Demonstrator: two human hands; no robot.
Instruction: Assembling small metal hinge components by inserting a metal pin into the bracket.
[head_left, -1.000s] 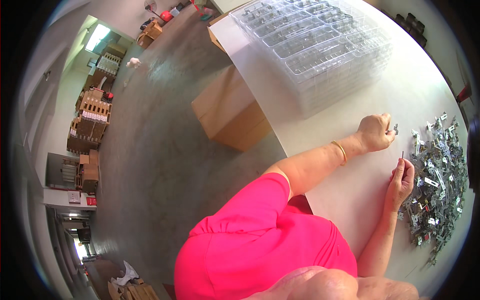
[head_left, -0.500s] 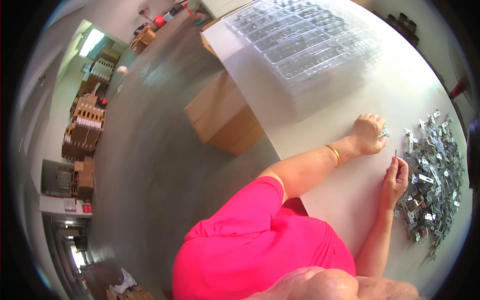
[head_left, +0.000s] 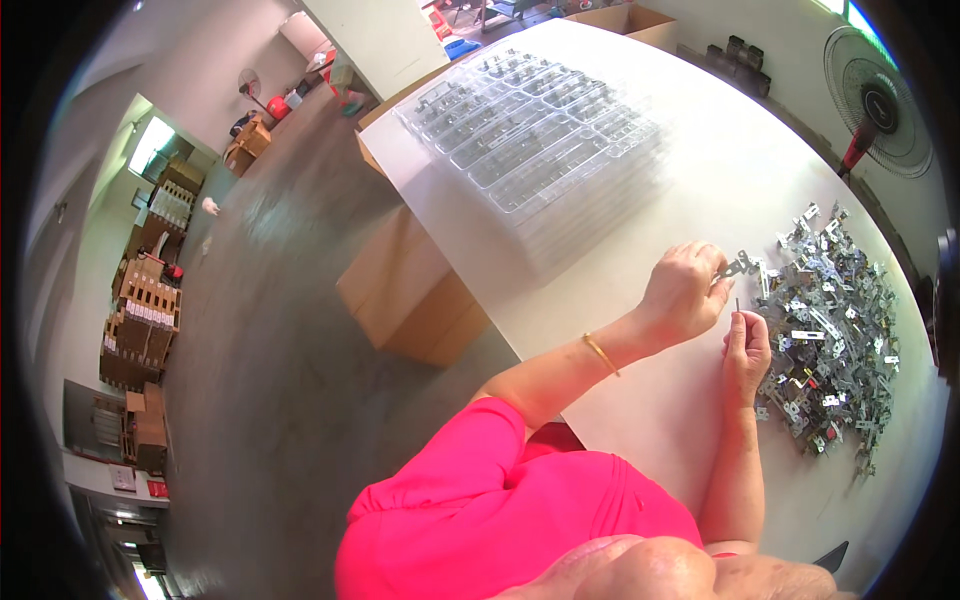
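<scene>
The left hand (head_left: 685, 290) was closed in a pinch, thumb and fingers gripping a silvery metal bracket (head_left: 738, 265) that stuck out to the right over the white tabletop (head_left: 640, 410). The right hand (head_left: 748, 350), just nearer and to the right, had its fingers curled and pinched a thin metal pin (head_left: 737, 304), which stood up above the thumb. Pin and bracket were near each other, with the pin on the near side; they looked apart.

To the right of both hands lay a loose heap of metal brackets (head_left: 830, 340), tangled at many angles. The held bracket's outer end came so close to the heap's left edge that it was hard to tell whether they touched. On the far left of the tabletop stood a stack of clear compartment boxes (head_left: 575, 225), the top one with small metal parts showing in its compartments.

The likeliest trouble was a snag: the bracket's cut-out shape could have hooked a piece at the heap's edge and dragged others along. The pin, slim and held only near its lower end, could have tilted or slipped if knocked against the bracket. A dropped pin might have vanished among the similar grey pieces, and a loose grip could have let the bracket twist between the fingers.
</scene>
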